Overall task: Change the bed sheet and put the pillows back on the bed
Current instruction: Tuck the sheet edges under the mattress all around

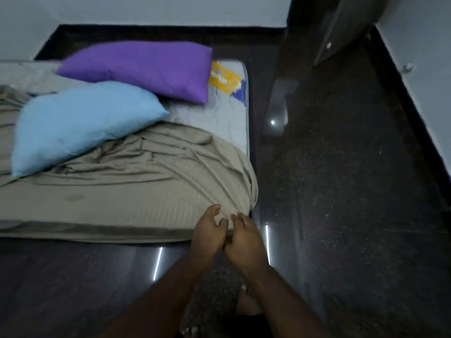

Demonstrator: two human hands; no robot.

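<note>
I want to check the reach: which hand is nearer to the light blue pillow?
The left hand, slightly. It is at the near corner of the beige sheet, on the side toward the light blue pillow. The right hand is beside it, farther away.

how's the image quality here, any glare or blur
Head view: dim and soft overall; bright streaks of glare on the glossy dark floor; purple pillow's left edge smeared by motion; wide-angle lens bends the mattress edges; both hands slightly blurred.
</note>
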